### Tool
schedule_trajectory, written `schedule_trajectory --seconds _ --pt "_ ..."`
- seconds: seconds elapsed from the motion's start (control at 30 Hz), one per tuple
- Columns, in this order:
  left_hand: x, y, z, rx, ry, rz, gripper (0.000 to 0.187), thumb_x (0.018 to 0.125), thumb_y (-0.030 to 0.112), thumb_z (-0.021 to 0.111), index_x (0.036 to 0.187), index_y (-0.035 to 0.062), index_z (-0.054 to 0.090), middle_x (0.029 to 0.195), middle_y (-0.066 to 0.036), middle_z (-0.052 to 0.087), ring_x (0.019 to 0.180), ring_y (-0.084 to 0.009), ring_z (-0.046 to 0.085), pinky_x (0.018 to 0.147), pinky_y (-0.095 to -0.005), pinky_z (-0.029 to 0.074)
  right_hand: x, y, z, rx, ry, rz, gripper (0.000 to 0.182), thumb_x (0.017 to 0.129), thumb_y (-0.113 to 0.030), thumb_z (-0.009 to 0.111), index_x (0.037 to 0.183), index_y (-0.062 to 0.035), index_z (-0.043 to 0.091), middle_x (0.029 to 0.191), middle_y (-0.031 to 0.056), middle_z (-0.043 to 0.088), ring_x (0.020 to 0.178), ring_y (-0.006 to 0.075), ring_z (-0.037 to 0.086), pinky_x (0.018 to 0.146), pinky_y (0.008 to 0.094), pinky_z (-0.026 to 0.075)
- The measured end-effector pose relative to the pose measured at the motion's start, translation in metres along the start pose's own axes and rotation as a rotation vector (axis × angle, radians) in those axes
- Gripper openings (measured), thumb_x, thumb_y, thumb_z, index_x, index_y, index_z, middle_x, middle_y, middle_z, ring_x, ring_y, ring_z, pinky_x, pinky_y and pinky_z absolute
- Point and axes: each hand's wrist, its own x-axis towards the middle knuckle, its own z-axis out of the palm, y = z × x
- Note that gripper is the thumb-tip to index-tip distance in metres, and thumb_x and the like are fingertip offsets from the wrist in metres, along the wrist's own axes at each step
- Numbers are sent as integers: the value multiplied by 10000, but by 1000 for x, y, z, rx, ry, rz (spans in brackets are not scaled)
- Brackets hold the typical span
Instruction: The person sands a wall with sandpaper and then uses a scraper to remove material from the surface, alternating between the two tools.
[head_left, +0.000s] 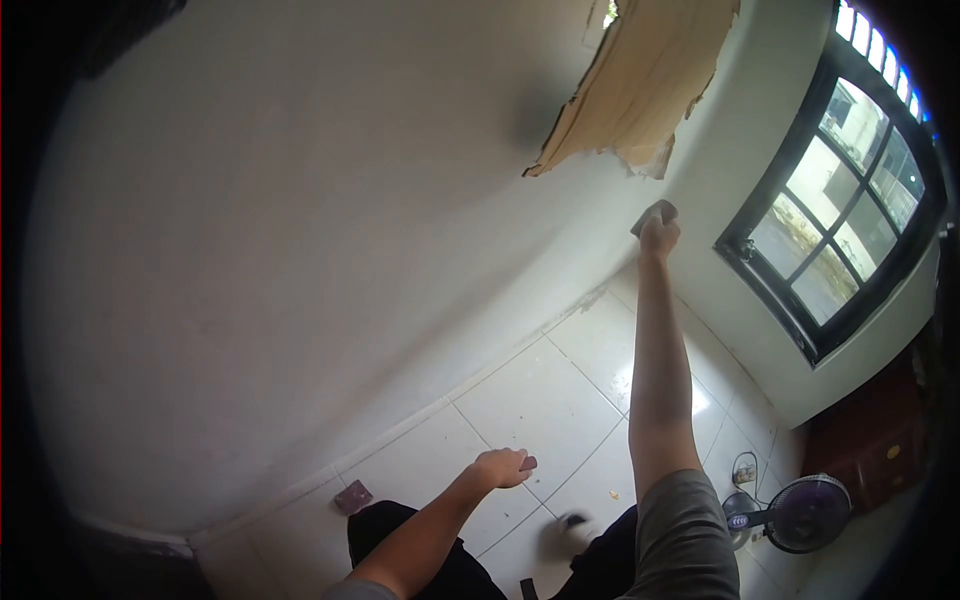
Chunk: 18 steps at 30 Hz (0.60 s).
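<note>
My right hand (660,238) reaches out toward the corner where the two walls meet. Its fingers are closed around a flat grey-brown piece (657,210), whose exact kind I cannot make out. Just above it, a torn brown board (650,80) with ragged, splintered edges comes down along the wall. Low over the tiled floor, my left hand (500,468) is closed on a small object with a reddish end (529,463) poking out. The rest of that object is hidden by the fingers.
A black-framed window (820,200) is set in the right wall. Below it stand a dark red cabinet-like object (865,440) and a fan (808,513). A reddish square piece (352,497) lies by the wall's foot. Small debris dots the white tiles (545,390).
</note>
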Motion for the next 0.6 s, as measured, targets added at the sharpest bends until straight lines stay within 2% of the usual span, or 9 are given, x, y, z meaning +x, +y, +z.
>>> schedule_trajectory --seconds 0.07,0.17,0.3,0.33,0.43,0.47,0.5,0.57,0.6 --pt "12 -10 6 32 -53 23 514 989 451 552 1327 65 590 1291 -180 685 1222 -357 644 997 -493 527 -7 -10 -7 -45 -63 -98 308 995 -132 544 1153 92 684 1072 262 744 1010 390 729 909 439 543" --pt "41 -30 26 45 -79 46 476 982 442 562 1264 63 625 1291 -190 681 1216 -363 644 1006 -486 521 -21 31 -6 -30 -171 -370 306 1016 -124 528 1207 77 658 1054 269 740 1011 411 724 909 448 545" --pt "28 -34 16 -50 -79 -109 471 991 438 542 1262 62 622 1272 -173 696 1201 -347 656 1001 -483 527 -26 91 3 -187 -460 -165 240 1039 -117 491 1185 31 610 1003 273 733 980 437 717 860 492 548" --pt "23 -39 20 -29 -104 -175 469 991 436 543 1263 62 620 1264 -171 700 1196 -347 658 1001 -482 529 -23 104 11 -189 -382 -269 211 1043 -107 480 1161 28 592 1002 279 730 976 454 708 836 509 544" --pt "7 -57 28 -17 -166 -363 484 990 440 544 1286 61 599 1238 -178 709 1182 -358 662 999 -484 531 -18 90 24 -306 -358 -89 228 1046 -78 474 1192 43 600 993 285 726 974 475 697 843 508 549" --pt "3 -56 23 -20 -164 -416 489 990 445 546 1289 61 594 1235 -180 709 1175 -360 665 996 -486 531 -13 117 46 -71 -170 -468 272 1053 -48 461 1257 64 601 1052 291 722 1013 461 700 863 495 557" --pt "1 -49 20 -31 -160 -460 494 989 450 549 1292 61 589 1232 -183 709 1169 -363 667 993 -488 531 -11 115 57 -3 -147 -586 316 1053 -25 467 1327 74 590 1201 294 691 1154 440 666 965 462 551" --pt "-6 -36 15 -131 -112 -514 508 992 473 547 1287 61 585 1219 -194 710 1150 -369 675 985 -496 531 -24 127 84 118 -145 -728 362 1045 2 466 1387 78 557 1376 280 616 1317 416 580 1117 475 466" --pt "-10 -29 10 -177 -83 -550 516 993 485 546 1284 60 583 1213 -200 711 1140 -373 678 981 -500 530 -34 128 85 111 -252 -818 387 1050 14 444 1423 79 521 1452 282 549 1385 412 510 1166 502 402"
